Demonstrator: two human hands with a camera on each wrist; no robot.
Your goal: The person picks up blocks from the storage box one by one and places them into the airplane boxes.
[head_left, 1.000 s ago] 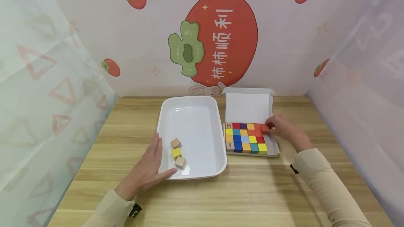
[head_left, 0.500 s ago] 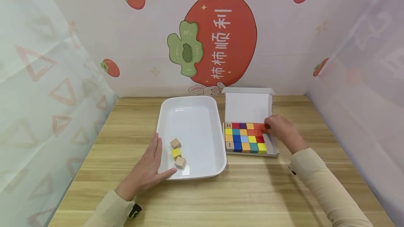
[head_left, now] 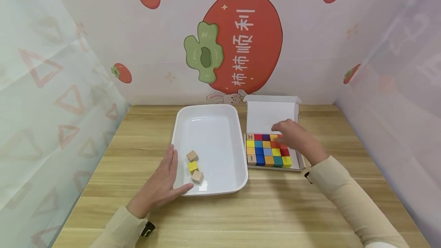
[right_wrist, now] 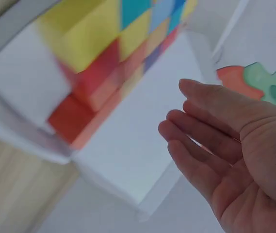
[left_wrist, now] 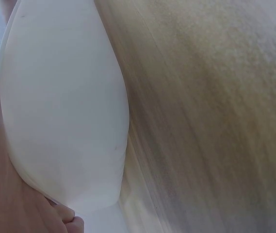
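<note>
My left hand (head_left: 156, 188) rests on the near left corner of a white tray (head_left: 218, 137), fingers along its side and thumb over the near rim. Inside the tray lie a yellow cube (head_left: 193, 167) and two plain wooden cubes, one of them (head_left: 197, 177) nearest the thumb. My right hand (head_left: 297, 140) hovers over a white cardboard box (head_left: 295, 163) of coloured cubes, holding nothing. In the right wrist view its fingers (right_wrist: 201, 131) are loosely bent, apart from the blocks. An orange-red cube (right_wrist: 72, 121) sits at the end of a row there.
The box's raised lid (head_left: 265, 116) stands behind the rows of cubes, to the right of the tray. A wood-grain table (head_left: 227, 221) lies under everything. Printed cloth (head_left: 158, 49) hangs at the back and on both sides.
My right hand has let go of the orange-red cube at the right end of the back row and moved left over the box. My left hand stays on the tray.
</note>
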